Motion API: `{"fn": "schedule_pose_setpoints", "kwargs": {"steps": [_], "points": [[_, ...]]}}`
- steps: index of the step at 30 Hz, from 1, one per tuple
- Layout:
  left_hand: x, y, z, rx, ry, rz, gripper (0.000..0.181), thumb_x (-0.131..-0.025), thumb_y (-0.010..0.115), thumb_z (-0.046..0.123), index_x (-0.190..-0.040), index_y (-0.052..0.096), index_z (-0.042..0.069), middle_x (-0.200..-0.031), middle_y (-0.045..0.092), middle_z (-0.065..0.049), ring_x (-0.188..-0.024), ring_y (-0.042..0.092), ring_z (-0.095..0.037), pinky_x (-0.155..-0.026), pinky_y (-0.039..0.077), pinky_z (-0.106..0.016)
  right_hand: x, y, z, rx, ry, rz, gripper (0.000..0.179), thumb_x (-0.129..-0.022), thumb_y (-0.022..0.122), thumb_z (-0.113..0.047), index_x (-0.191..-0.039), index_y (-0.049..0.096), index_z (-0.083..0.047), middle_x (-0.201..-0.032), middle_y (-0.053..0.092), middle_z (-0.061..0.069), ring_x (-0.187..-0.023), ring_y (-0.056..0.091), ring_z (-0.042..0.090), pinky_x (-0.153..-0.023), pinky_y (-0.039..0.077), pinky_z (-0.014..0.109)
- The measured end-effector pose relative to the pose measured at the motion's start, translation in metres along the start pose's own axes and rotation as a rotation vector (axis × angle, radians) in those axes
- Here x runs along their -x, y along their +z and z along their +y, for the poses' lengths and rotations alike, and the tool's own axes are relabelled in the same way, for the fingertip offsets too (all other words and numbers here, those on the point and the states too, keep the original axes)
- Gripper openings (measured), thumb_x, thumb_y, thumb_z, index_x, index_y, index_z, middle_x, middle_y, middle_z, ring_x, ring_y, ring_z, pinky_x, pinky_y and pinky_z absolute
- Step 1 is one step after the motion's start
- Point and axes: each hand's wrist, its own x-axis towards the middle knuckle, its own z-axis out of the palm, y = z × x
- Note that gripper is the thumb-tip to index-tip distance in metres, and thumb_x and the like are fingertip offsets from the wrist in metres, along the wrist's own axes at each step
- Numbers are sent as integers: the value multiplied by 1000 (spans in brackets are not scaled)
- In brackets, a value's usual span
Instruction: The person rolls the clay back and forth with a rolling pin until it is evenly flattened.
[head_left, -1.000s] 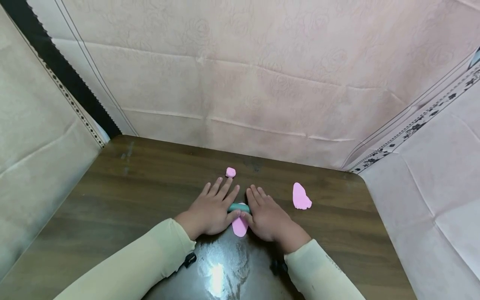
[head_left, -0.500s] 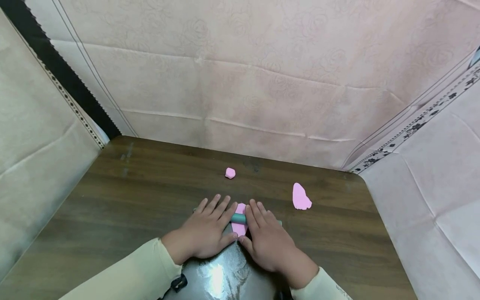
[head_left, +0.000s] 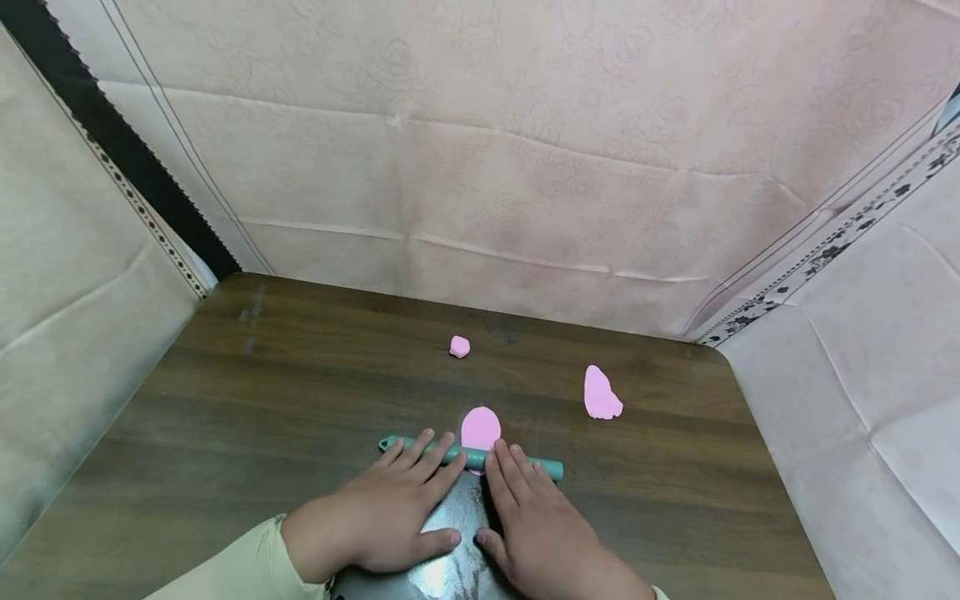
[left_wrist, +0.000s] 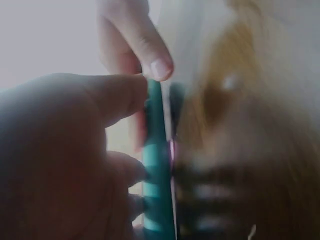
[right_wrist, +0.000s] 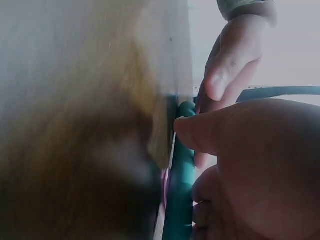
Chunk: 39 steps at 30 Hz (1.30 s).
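Note:
A green rolling pin (head_left: 476, 458) lies crosswise over the near part of a flat pink piece of clay (head_left: 480, 427). My left hand (head_left: 382, 510) rests straight fingers on the pin's left half, and my right hand (head_left: 543, 525) does the same on its right half. Both thumbs point inward, apart from each other, below the pin. In the left wrist view the green pin (left_wrist: 157, 175) runs beside the fingertips, with a thin pink edge under it. The right wrist view shows the pin (right_wrist: 180, 185) under the right fingers and the other hand beyond.
A small pink lump of clay (head_left: 460, 347) sits farther back on the brown wooden table (head_left: 300, 358). To the right lies another flattened pink piece (head_left: 602, 393). Pale patterned cloth (head_left: 480, 167) hangs behind the table and along both sides. Light glares off a shiny patch near the front.
Both hands have drawn back toward the body, rolling the green pin nearer over the pink clay. The clay's far rounded end now shows, and the thumbs have moved off the pin and apart.

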Motion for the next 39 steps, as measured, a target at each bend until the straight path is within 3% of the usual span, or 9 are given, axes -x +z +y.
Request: {"fn": "schedule_pose_setpoints", "kwargs": {"steps": [10,18,26,33,39], "points": [[18,3,6,-15,21,-5,96,-106,61,73,-180,32,19,-191,12,-6,-177,9,-38,-137,24,-68,12,2,-8,-10,-9,-28,95,-110,60,-68,-178,32,-7,-190,19,13,-174,28,36,-133,41,54],[19,7,6,17,29,-8,99,-105,61,75,-180,31,18,-191,10,-6,-177,6,-38,-135,25,-72,11,0,-11,-36,11,-41,99,-109,59,-71,-178,32,-6,-189,20,14,-174,27,36,-134,39,55],[9,10,5,0,17,59,104,-105,62,74,-182,23,16,-191,5,-10,-177,2,-43,-135,20,-76,1,-1,-10,-88,39,-11,97,-112,57,-67,-179,25,-5,-190,11,17,-176,17,40,-134,35,64],[-9,8,-6,6,4,100,100,-109,57,71,-183,16,17,-191,3,-10,-177,1,-43,-137,11,-76,-17,-4,-2,-104,44,30,88,-116,54,-55,-180,20,-3,-190,12,18,-177,13,40,-137,26,67],[-25,9,-16,-44,-2,141,95,-113,50,69,-183,13,17,-192,4,-9,-177,2,-41,-139,9,-72,-34,-6,11,-137,46,26,86,-118,51,-53,-180,18,-3,-190,9,18,-177,10,41,-138,18,71]]}}
